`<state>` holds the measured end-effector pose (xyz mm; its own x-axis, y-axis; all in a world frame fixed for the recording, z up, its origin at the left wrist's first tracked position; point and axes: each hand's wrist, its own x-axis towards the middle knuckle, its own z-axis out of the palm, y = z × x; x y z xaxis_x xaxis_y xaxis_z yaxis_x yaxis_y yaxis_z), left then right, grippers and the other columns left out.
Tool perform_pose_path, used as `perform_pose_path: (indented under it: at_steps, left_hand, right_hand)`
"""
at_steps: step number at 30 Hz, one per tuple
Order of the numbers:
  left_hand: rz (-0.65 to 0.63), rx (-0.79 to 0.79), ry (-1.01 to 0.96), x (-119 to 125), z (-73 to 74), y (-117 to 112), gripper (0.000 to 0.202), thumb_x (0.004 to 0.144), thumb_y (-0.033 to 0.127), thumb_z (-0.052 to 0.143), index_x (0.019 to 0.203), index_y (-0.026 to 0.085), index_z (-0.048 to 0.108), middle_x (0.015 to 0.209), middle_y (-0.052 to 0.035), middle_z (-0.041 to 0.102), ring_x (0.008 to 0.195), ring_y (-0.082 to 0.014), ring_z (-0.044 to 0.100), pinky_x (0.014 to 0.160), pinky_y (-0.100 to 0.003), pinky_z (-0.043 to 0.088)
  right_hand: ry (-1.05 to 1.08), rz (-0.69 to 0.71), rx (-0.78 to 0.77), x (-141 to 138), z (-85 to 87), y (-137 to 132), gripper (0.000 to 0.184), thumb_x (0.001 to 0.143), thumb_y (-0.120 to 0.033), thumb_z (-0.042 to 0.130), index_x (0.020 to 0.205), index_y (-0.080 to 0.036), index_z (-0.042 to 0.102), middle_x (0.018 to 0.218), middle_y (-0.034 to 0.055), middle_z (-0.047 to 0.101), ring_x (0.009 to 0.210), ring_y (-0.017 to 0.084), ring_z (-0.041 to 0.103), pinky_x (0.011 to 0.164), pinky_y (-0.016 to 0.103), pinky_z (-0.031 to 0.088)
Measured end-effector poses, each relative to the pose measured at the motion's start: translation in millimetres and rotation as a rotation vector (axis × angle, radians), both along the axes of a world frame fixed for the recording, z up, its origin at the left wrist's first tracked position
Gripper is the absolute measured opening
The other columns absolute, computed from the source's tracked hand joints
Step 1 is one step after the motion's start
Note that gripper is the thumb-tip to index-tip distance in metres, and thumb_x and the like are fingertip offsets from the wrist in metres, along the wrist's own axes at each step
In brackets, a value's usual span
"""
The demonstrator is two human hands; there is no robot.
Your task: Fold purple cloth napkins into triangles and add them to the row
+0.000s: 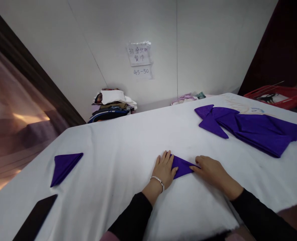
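Observation:
A purple cloth napkin (182, 167), folded into a small triangle, lies on the white-covered table (128, 147) in front of me. My left hand (164, 169) rests flat on its left part with the fingers stretched out, hiding that end. At the right tip, the thumb and fingers of my right hand (210, 170) are closed on the narrow corner. Farther left sits another folded purple napkin (66, 167), also triangular. Several loose purple napkins (261, 132) lie overlapping at the right.
A stack of folded clothes (113, 105) stands by the wall beyond the table. More cloth (186, 98) shows behind the far edge. At the far right is a red basket (281, 97) with dark items. A dark flat object (36, 217) lies near left. A paper sign (139, 55) hangs on the wall.

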<state>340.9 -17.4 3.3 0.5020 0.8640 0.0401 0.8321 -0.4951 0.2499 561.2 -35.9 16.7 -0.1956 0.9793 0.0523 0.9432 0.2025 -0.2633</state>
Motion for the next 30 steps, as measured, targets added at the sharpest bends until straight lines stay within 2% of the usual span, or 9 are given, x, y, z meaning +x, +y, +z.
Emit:
perform_pose_path:
  at_steps: [2, 4, 6, 9, 14, 20, 26, 30]
  left_hand:
    - [-0.007, 0.002, 0.009, 0, 0.4, 0, 0.053, 0.090, 0.039, 0.034, 0.138, 0.016, 0.030, 0.149, -0.0104, 0.022, 0.137, -0.0255, 0.012, 0.109, -0.051, 0.018]
    - [-0.009, 0.002, 0.018, 0, 1.4, 0, 0.053, 0.090, 0.039, 0.033, 0.138, 0.016, 0.030, 0.149, -0.0102, 0.022, 0.137, -0.0256, 0.012, 0.109, -0.052, 0.018]
    - [-0.008, -0.006, 0.032, 1, 2.2, 0, 0.054, 0.090, 0.037, 0.032, 0.139, 0.016, 0.028, 0.149, -0.0101, 0.022, 0.137, -0.0258, 0.011, 0.109, -0.051, 0.018]
    - [-0.015, -0.023, 0.054, 1, 2.2, 0, 0.054, 0.089, 0.034, 0.032, 0.140, 0.015, 0.027, 0.149, -0.0104, 0.020, 0.138, -0.0256, 0.010, 0.109, -0.050, 0.018]
    - [-0.007, -0.017, 0.033, 0, 1.3, -1, 0.054, 0.089, 0.036, 0.031, 0.139, 0.015, 0.029, 0.149, -0.0087, 0.020, 0.138, -0.0241, 0.012, 0.109, -0.048, 0.019]
    - [0.014, 0.002, 0.011, -9, -1.9, -2, 0.055, 0.090, 0.042, 0.032, 0.138, 0.016, 0.030, 0.149, -0.0083, 0.022, 0.137, -0.0246, 0.014, 0.109, -0.049, 0.020]
    - [0.115, -0.007, 0.033, -40, -4.8, -21, 0.058, 0.090, 0.046, 0.030, 0.140, 0.016, 0.027, 0.147, -0.0109, 0.027, 0.136, -0.0249, 0.017, 0.109, -0.052, 0.017]
    - [0.223, 0.006, 0.009, -67, -5.6, -42, 0.050, 0.091, 0.040, 0.029, 0.135, 0.017, 0.036, 0.144, -0.0095, 0.033, 0.135, -0.0255, 0.021, 0.108, -0.054, 0.018]
  right_hand:
    - [0.092, 0.115, 0.158, -4, -1.7, -1, 0.030, 0.086, -0.040, 0.046, 0.104, -0.020, 0.059, 0.105, 0.0121, 0.063, 0.097, 0.027, 0.058, 0.080, 0.039, 0.046]
    - [0.175, 0.239, 0.274, -14, -1.8, -3, 0.041, 0.088, -0.037, 0.043, 0.125, -0.020, 0.048, 0.129, 0.0128, 0.051, 0.119, 0.027, 0.045, 0.096, 0.043, 0.039]
    - [0.201, 0.385, 0.284, -28, -1.6, -6, 0.054, 0.088, -0.039, 0.044, 0.137, -0.019, 0.034, 0.142, 0.0113, 0.036, 0.131, 0.026, 0.031, 0.105, 0.045, 0.031]
    - [0.172, 0.555, 0.186, -45, -7.0, -11, 0.072, 0.085, -0.049, 0.047, 0.144, -0.019, 0.019, 0.148, 0.0097, 0.023, 0.136, 0.026, 0.018, 0.110, 0.046, 0.021]
    - [0.118, 0.460, 0.111, -46, -28.6, -11, 0.080, 0.083, -0.059, 0.042, 0.145, -0.018, 0.012, 0.147, 0.0133, 0.023, 0.136, 0.028, 0.018, 0.109, 0.049, 0.019]
    - [0.054, 0.436, 0.099, -39, -33.6, -13, 0.075, 0.084, -0.061, 0.039, 0.143, -0.018, 0.021, 0.146, 0.0130, 0.026, 0.135, 0.029, 0.019, 0.108, 0.049, 0.020]
    - [0.071, 0.436, 0.110, -40, -33.8, -13, 0.074, 0.084, -0.060, 0.040, 0.143, -0.019, 0.022, 0.146, 0.0135, 0.026, 0.135, 0.029, 0.020, 0.107, 0.050, 0.021]
    - [0.076, 0.446, 0.084, -38, -33.2, -12, 0.072, 0.085, -0.059, 0.039, 0.143, -0.020, 0.022, 0.147, 0.0121, 0.023, 0.136, 0.028, 0.018, 0.108, 0.049, 0.021]
